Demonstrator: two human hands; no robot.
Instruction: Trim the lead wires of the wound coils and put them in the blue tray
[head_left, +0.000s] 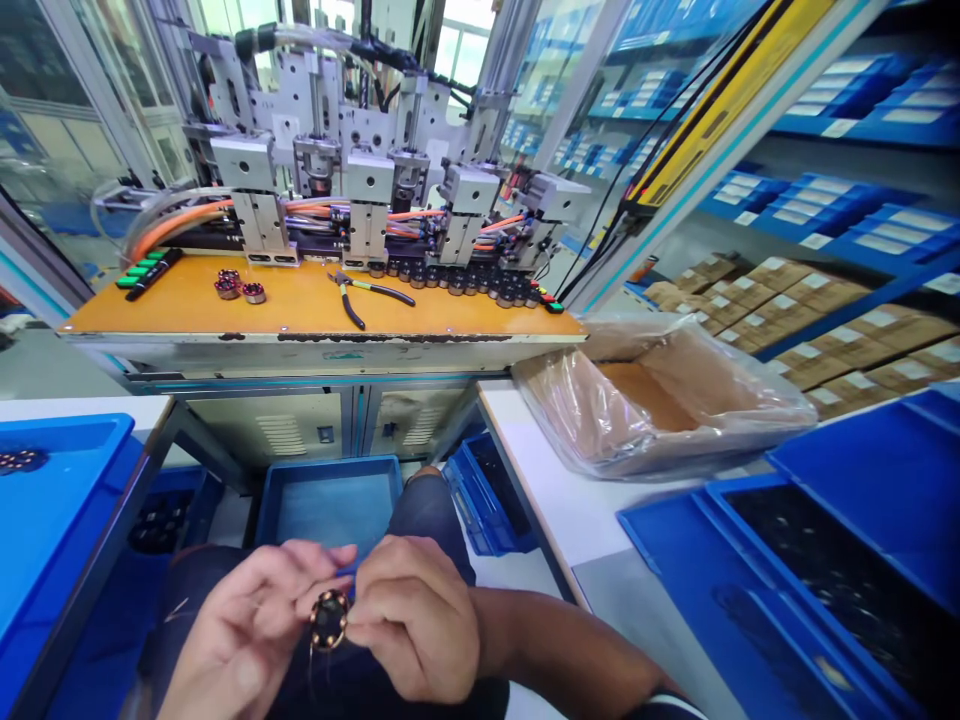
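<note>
Above my lap, a small ring-shaped motor stator [328,621] with copper windings around a dark centre is held between both hands. My left hand [255,625] grips it from the left with closed fingers. From the right, the thumb and fingers of my right hand [420,615] pinch at its edge; whether they also hold a wire end is hidden. Thin loose wires hang below the ring. On the orange bench ahead lie black-handled pliers [367,292] with parted handles. A few copper-wound stators [238,287] sit left of them, and several dark ones [469,280] stand grouped to the right.
A machine with metal blocks [367,190] and orange hoses backs the bench. On the right are a plastic-lined carton [660,430] and blue bins [675,580]. A blue tray [67,440] stands left, with another blue bin [334,470] on the floor ahead.
</note>
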